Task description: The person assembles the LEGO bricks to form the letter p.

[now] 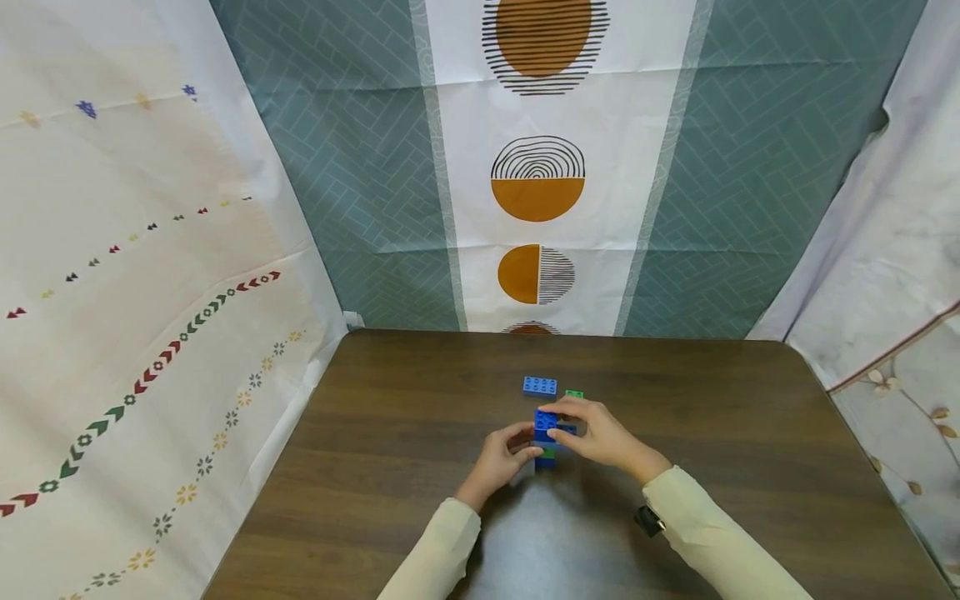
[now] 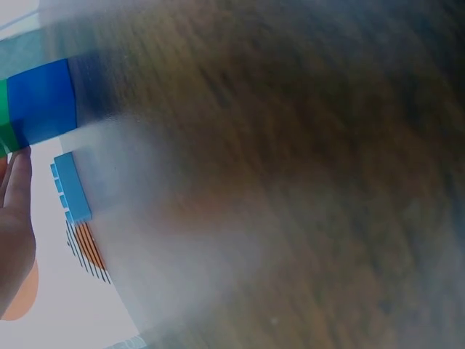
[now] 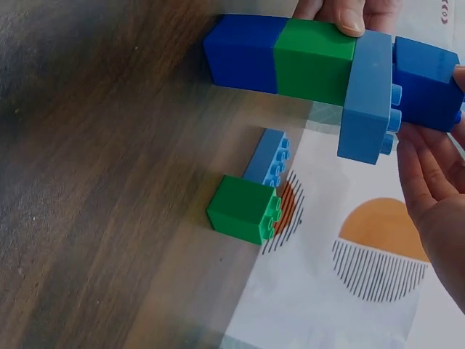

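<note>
Green brick cut off, tabletop blurred, left wrist view

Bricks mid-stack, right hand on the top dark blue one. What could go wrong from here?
1. The light blue stacked brick overhangs the green stacked brick; pressing toward that overhang might tip or loosen it.
2. The top dark blue brick may not be fully seated; the right hand could knock it askew.
3. The loose green brick sits just beyond that hand and might get bumped.
</note>
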A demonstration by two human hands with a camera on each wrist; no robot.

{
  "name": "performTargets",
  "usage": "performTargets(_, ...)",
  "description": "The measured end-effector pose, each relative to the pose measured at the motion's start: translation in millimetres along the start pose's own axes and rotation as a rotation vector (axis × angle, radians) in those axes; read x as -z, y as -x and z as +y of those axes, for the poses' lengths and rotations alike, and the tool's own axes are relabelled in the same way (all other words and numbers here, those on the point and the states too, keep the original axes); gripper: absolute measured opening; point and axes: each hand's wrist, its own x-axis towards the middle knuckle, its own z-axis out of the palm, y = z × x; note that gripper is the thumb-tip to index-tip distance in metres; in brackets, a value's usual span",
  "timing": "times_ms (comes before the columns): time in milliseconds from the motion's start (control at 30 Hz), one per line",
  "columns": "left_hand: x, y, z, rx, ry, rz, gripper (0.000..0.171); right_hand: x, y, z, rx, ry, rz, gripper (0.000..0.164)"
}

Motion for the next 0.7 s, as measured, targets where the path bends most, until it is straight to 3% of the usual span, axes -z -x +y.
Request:
performTargets(200,4.4,7.3,30.5,-0.014,0.015,-0.001,0.031,0.2,-0.9,0.7,-0.018,-0.039,0.006,0.035)
performTargets(333,5.1,8.0,32.8,-0.006,0.010,-0.007,0.031,0.2,-1.7,1.0,-0.046,-0.073,-0.003,0.036)
performTargets(433,4.4,7.5,31.0,0.000,-0.001,-0.011,0.031,-0.9,-0.9,1.9,-0.054,-0.092,0.002,0.036)
performTargets(700,-1.2,-0.9,-1.9,0.022,-0.009,0.002,0.034,-7.1,3.2,7.3,-0.065,-0.142,0.051,0.036)
